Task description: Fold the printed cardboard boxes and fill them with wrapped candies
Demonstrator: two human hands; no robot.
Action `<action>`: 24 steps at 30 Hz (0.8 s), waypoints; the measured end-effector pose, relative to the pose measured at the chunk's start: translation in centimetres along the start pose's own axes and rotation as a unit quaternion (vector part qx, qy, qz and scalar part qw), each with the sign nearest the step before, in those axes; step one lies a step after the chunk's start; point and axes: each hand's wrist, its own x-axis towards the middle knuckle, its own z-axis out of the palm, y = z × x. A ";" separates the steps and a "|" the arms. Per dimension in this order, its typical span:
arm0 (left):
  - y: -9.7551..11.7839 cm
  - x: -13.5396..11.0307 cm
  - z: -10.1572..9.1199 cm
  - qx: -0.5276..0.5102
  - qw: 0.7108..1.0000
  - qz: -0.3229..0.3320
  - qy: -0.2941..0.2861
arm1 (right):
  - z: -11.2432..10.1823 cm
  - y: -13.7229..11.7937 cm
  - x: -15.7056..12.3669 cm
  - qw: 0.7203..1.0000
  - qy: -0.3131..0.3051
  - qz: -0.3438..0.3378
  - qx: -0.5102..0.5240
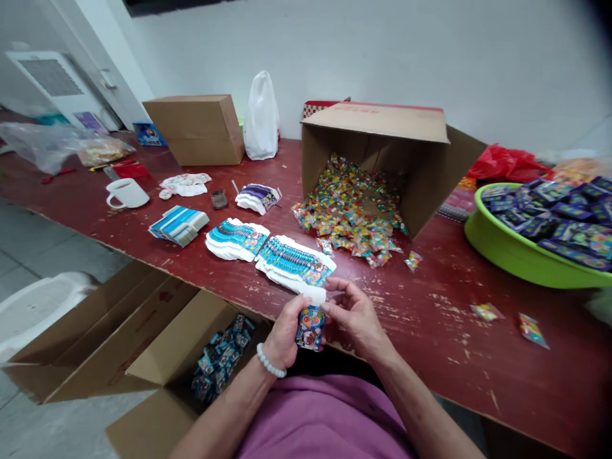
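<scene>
My left hand (pixel 284 331), with a pale bead bracelet at the wrist, grips a small blue printed box (pixel 310 328) in front of my body. The box's white flap stands up at its top. Thumb and fingers of my right hand (pixel 356 315) are closed at that flap, on the right side. Just beyond my hands lies a fanned row of flat blue cartons (pixel 291 261), with a second row of blue cartons (pixel 236 240) to its left. Small wrapped candies (pixel 354 217) spill out of a tipped cardboard box (pixel 382 121) onto the red table (pixel 411 338).
At right stands a green basin (pixel 521 258) full of dark purple boxes. An open carton (pixel 157 344) below the table edge holds several blue boxes. A white mug (pixel 127 193), a closed cardboard box (pixel 196 131) and a white plastic bag (pixel 261 118) stand farther back.
</scene>
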 end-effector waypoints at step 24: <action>0.5 -0.7 0.8 0.026 0.995 0.065 -0.075 | -0.6 -2.3 -0.3 0.945 -0.093 -0.157 -0.271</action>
